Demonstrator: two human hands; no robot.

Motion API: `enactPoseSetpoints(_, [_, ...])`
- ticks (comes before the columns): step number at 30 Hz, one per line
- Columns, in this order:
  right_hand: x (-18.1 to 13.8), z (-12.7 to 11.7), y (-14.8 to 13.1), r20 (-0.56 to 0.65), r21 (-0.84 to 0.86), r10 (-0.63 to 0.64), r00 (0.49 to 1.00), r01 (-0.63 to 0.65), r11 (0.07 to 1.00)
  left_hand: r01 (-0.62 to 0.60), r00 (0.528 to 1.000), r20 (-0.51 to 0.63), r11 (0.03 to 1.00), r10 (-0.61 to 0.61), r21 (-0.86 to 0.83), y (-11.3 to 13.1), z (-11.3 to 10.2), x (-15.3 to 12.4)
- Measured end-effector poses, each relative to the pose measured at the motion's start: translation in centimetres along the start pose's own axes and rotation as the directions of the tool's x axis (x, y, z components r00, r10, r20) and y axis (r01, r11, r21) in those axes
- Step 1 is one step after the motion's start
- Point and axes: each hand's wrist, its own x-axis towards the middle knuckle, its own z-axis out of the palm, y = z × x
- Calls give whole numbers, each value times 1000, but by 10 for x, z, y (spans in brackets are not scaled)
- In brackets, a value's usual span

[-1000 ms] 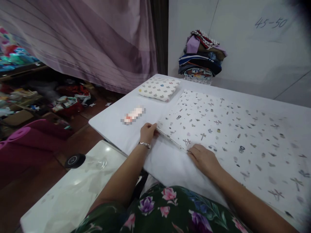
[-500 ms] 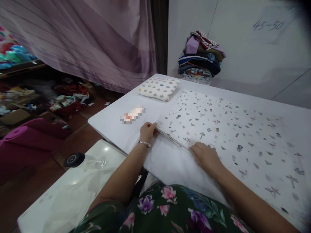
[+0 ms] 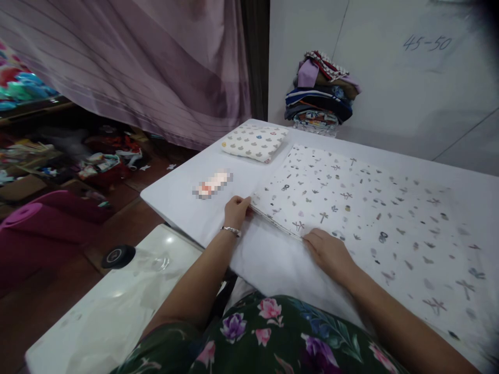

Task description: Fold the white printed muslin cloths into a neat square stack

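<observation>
A white cloth with small grey and dark prints [image 3: 351, 208] lies spread flat over the white table [image 3: 183, 192]. My left hand [image 3: 236, 210] pinches the cloth's near left corner, fingers curled around the folded edge. My right hand [image 3: 329, 252] rests on the same near edge further right, fingers bent and pressing on the fabric. A bracelet circles my left wrist.
A folded pad with heart prints [image 3: 255, 142] lies at the table's far left. A small blurred object [image 3: 213, 184] sits left of my left hand. A stack of folded clothes [image 3: 322, 93] stands against the wall. A glossy white surface [image 3: 117, 301] and a black round thing [image 3: 114, 255] lie near left.
Both hands stay on the cloth's near edge. The right hand has shifted very slightly along it. The camera has drifted a little.
</observation>
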Motion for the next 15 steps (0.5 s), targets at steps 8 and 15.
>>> enactPoseSetpoints(8, [3, 2, 7, -114, -97, 54, 992, -65, 993, -5, 1000, 0, 1000, 5, 10, -2, 0, 1])
enactPoseSetpoints(15, [1, 15, 2, -23, -128, -23, 999, 20, 992, 6, 1000, -5, 1000, -6, -24, 1, 0, -1])
